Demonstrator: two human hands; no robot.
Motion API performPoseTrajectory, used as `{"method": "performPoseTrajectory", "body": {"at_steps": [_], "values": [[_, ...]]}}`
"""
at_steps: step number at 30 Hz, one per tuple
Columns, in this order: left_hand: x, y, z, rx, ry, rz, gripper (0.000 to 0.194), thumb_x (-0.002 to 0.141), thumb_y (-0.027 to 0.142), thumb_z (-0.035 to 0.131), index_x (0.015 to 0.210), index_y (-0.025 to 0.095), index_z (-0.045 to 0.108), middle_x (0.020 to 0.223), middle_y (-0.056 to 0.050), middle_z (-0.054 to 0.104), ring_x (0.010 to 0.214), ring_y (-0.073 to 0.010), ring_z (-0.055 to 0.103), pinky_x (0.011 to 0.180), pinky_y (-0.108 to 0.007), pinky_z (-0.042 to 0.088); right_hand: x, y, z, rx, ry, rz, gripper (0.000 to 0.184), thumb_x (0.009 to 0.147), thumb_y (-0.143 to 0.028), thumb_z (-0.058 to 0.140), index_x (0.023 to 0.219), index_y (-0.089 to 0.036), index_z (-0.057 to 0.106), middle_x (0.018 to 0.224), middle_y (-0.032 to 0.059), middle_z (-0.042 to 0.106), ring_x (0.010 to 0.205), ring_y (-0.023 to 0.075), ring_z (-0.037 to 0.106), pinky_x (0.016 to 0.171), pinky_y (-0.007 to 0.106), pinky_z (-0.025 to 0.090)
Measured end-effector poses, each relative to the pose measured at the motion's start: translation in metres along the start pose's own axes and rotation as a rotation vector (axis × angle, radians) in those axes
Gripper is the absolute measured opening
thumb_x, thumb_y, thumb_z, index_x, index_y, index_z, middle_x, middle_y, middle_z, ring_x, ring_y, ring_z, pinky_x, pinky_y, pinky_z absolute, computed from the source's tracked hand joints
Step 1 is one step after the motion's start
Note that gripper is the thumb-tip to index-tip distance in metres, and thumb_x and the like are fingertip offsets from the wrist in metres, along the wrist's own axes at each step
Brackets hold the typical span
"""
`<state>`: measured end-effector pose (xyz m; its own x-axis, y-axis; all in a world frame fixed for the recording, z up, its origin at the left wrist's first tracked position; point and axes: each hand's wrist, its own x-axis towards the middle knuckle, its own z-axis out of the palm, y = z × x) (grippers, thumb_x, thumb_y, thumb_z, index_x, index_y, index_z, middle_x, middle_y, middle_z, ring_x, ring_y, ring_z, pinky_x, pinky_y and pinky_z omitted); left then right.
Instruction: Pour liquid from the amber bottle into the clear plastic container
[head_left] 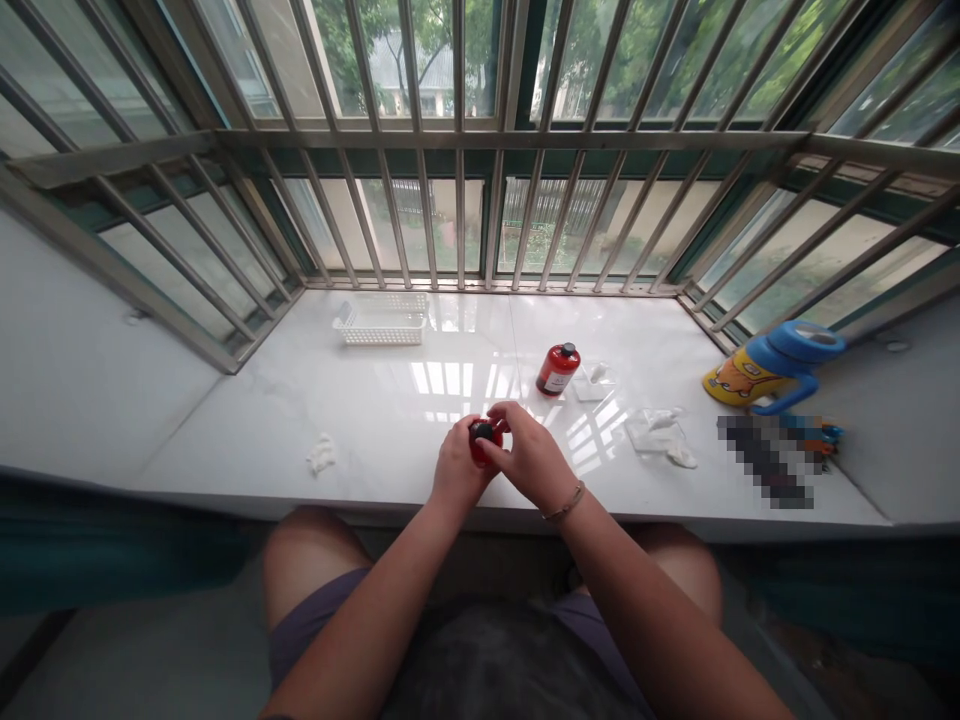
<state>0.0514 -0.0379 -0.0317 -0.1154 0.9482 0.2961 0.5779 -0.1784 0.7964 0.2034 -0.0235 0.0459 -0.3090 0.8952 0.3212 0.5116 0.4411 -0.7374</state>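
Note:
A small red bottle (475,457) with a black cap (484,430) is in front of me at the near edge of the white sill. My left hand (456,468) is wrapped round its body from the left. From the right, my right hand (532,452) curls its thumb and fingers about the black cap; a bracelet is on that wrist. The bottle's lower part is hidden by my hands. Behind my right hand stands a second red bottle (558,371), with a black cap and a pale label.
A white plastic basket (381,325) is at the back left, a crumpled white tissue (322,454) at the near left. To the right are a tissue pack (596,382), a clear packet (660,434), and a blue-and-yellow flask (772,365) beside a blurred-out patch. Metal window bars (495,140) enclose the sill.

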Motion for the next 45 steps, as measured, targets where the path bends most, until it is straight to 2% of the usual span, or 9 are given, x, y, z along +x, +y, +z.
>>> {"method": "performPoseTrajectory", "body": {"at_steps": [5, 11, 15, 20, 24, 29, 34, 39, 45], "values": [[-0.001, -0.005, 0.002, -0.017, 0.004, 0.016, 0.069, 0.079, 0.034, 0.088, 0.138, 0.026, 0.053, 0.131, -0.011, 0.071, 0.12, -0.0337, 0.07, 0.105, -0.053, 0.057, -0.017, 0.004, 0.006, 0.131, 0.066, 0.045, 0.053, 0.091, -0.033, 0.077, 0.137, -0.027, 0.05, 0.134, 0.0107, 0.068, 0.126, 0.029, 0.067, 0.108, 0.051, 0.057], [-0.002, -0.004, 0.001, -0.017, -0.005, 0.014, 0.069, 0.08, 0.036, 0.088, 0.139, 0.026, 0.052, 0.132, -0.011, 0.069, 0.122, -0.0323, 0.068, 0.107, -0.052, 0.055, -0.03, 0.011, 0.005, 0.159, 0.129, 0.097, 0.044, 0.095, -0.034, 0.071, 0.132, -0.025, 0.048, 0.12, 0.0096, 0.068, 0.117, 0.0266, 0.069, 0.112, 0.053, 0.054], [-0.002, -0.002, 0.0, -0.022, -0.009, 0.02, 0.068, 0.081, 0.037, 0.087, 0.139, 0.025, 0.052, 0.134, -0.012, 0.069, 0.124, -0.0334, 0.068, 0.108, -0.053, 0.055, -0.031, 0.01, 0.004, 0.228, 0.021, 0.037, 0.061, 0.096, -0.03, 0.069, 0.148, -0.026, 0.038, 0.146, 0.0138, 0.06, 0.14, 0.028, 0.058, 0.122, 0.054, 0.047], [-0.001, -0.002, 0.0, -0.017, -0.007, 0.013, 0.068, 0.081, 0.036, 0.087, 0.138, 0.025, 0.053, 0.132, -0.012, 0.07, 0.121, -0.0333, 0.069, 0.106, -0.053, 0.056, -0.033, 0.008, 0.008, 0.188, 0.088, 0.087, 0.051, 0.094, -0.03, 0.07, 0.138, -0.025, 0.044, 0.125, 0.0108, 0.065, 0.122, 0.0277, 0.067, 0.114, 0.054, 0.052], [-0.002, -0.004, 0.0, -0.021, -0.008, 0.04, 0.069, 0.082, 0.037, 0.087, 0.14, 0.025, 0.052, 0.135, -0.012, 0.069, 0.123, -0.0333, 0.068, 0.107, -0.053, 0.056, -0.033, 0.006, 0.01, 0.257, 0.024, 0.05, 0.062, 0.096, -0.03, 0.068, 0.148, -0.027, 0.036, 0.147, 0.0136, 0.058, 0.141, 0.0273, 0.057, 0.122, 0.053, 0.046], [-0.004, -0.004, 0.002, -0.016, 0.006, 0.045, 0.068, 0.082, 0.036, 0.087, 0.14, 0.026, 0.052, 0.132, -0.012, 0.07, 0.12, -0.0333, 0.069, 0.105, -0.054, 0.057, -0.03, 0.006, 0.01, 0.207, 0.062, 0.055, 0.061, 0.095, -0.03, 0.069, 0.148, -0.026, 0.039, 0.135, 0.0123, 0.064, 0.132, 0.0274, 0.063, 0.12, 0.054, 0.048], [-0.004, -0.005, 0.003, 0.002, 0.024, 0.077, 0.063, 0.083, 0.032, 0.084, 0.137, 0.025, 0.053, 0.131, -0.013, 0.07, 0.12, -0.0332, 0.069, 0.106, -0.054, 0.057, -0.027, 0.004, 0.012, 0.113, 0.068, -0.01, 0.056, 0.097, -0.024, 0.066, 0.148, -0.028, 0.044, 0.146, 0.013, 0.06, 0.139, 0.029, 0.058, 0.119, 0.054, 0.049], [-0.006, -0.004, 0.004, -0.003, 0.054, 0.068, 0.054, 0.087, 0.029, 0.076, 0.136, 0.024, 0.054, 0.131, -0.014, 0.071, 0.119, -0.0328, 0.07, 0.105, -0.054, 0.057, -0.021, 0.003, 0.013, 0.009, 0.097, -0.052, 0.044, 0.098, -0.012, 0.056, 0.14, -0.028, 0.054, 0.129, 0.0094, 0.072, 0.125, 0.0283, 0.063, 0.111, 0.053, 0.054], [-0.007, -0.003, 0.005, 0.021, 0.063, 0.055, 0.056, 0.085, 0.028, 0.076, 0.137, 0.025, 0.055, 0.13, -0.013, 0.071, 0.121, -0.0341, 0.07, 0.107, -0.054, 0.058, -0.017, 0.003, 0.009, -0.043, 0.09, -0.056, 0.035, 0.093, -0.008, 0.061, 0.123, -0.026, 0.058, 0.118, 0.0079, 0.072, 0.111, 0.0296, 0.064, 0.1, 0.051, 0.057]]}}
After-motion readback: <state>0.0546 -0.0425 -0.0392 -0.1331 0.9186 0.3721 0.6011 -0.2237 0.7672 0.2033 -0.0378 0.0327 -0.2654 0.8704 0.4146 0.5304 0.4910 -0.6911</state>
